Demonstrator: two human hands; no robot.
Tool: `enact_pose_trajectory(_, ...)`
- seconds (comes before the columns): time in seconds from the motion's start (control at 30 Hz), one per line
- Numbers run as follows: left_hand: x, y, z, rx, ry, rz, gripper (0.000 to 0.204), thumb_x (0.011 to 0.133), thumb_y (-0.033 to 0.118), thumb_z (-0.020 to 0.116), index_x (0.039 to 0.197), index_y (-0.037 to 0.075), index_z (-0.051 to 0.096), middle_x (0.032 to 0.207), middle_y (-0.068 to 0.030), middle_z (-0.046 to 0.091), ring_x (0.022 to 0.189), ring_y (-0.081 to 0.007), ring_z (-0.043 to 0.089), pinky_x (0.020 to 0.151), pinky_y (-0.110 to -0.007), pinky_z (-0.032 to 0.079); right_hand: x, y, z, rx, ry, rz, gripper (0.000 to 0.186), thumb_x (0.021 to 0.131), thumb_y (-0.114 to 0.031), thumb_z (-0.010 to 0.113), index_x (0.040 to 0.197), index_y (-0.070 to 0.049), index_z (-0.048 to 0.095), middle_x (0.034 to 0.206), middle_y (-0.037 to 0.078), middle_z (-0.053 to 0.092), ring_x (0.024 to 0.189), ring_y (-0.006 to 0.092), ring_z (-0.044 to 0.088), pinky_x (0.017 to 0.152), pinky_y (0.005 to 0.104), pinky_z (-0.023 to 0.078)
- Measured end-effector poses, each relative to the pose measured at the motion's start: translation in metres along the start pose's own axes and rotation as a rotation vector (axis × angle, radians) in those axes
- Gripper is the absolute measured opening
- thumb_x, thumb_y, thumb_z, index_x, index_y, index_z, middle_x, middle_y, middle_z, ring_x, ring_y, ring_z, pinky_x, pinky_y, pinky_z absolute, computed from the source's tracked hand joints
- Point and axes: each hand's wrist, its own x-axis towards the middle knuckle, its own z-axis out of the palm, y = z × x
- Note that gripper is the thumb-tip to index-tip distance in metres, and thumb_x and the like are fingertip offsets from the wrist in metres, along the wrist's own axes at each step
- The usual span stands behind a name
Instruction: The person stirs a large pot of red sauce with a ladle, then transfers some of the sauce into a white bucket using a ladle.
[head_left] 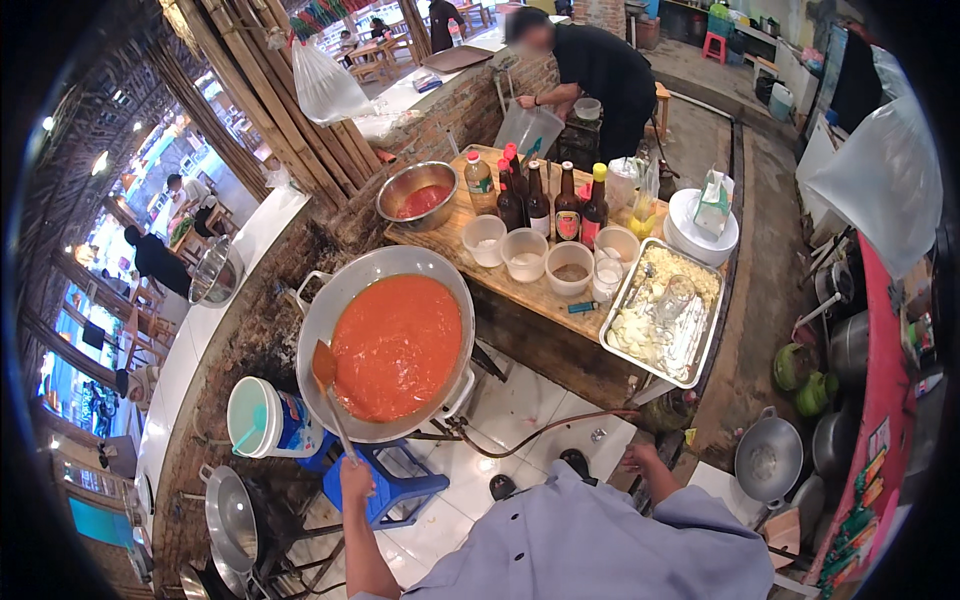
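While the left grip (358,482) clasps one spatula (325,366) over one wok (384,261), the right's unclear.

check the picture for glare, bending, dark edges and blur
In the head view, black surrounds the fisheye image; in that view, the counter bows at left, light glints off the metal tray, and the sauce and spoon look fairly clear.
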Motion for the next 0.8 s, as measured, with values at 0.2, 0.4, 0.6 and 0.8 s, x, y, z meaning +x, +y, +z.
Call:
enact_pose_trajectory(0.2,-0.031,0.046,0.053,-0.309,-0.271,-0.190,0.015,0.079,0.002,0.048,0.092,0.008,0.042,0.055,-0.0005,0.041,0.038,-0.0121,0.042,0.031,-0.028,0.032,0.017,0.030,-0.025,0.061,0.029,0.051,0.018,0.088,-0.021,0.057,0.094,-0.005,0.058,0.067,0.008,0.056,0.051,0.0218,0.055,0.045,0.0392,0.044)
enact_pose_trajectory(0.4,-0.064,0.040,0.005,-0.600,-0.447,-0.250,0.020,0.078,0.001,0.050,0.095,0.009,0.042,0.054,-0.0002,0.040,0.036,-0.0112,0.039,0.030,-0.027,0.029,0.018,0.065,-0.040,0.057,-0.040,0.146,0.018,0.087,-0.022,0.056,0.086,-0.004,0.058,0.061,0.008,0.055,0.047,0.0220,0.054,0.045,0.0397,0.046)
enact_pose_trajectory(0.6,-0.024,0.005,-0.029,-0.306,-0.148,-0.080,0.017,0.079,0.003,0.049,0.093,0.009,0.042,0.055,-0.0007,0.042,0.036,-0.0109,0.039,0.029,-0.026,0.029,0.023,0.034,-0.015,-0.067,0.025,0.048,0.020,0.089,-0.022,0.054,0.092,-0.002,0.057,0.075,0.010,0.059,0.063,0.0248,0.061,0.057,0.0417,0.052)
enact_pose_trajectory(0.8,-0.022,0.013,0.027,-0.156,-0.167,-0.124,0.014,0.080,0.004,0.047,0.089,0.009,0.039,0.057,-0.0012,0.042,0.037,-0.0120,0.041,0.031,-0.028,0.031,0.001,-0.007,0.010,-0.028,0.029,-0.035,0.021,0.087,-0.020,0.058,0.100,-0.004,0.058,0.079,0.012,0.060,0.069,0.0261,0.062,0.060,0.0412,0.051)
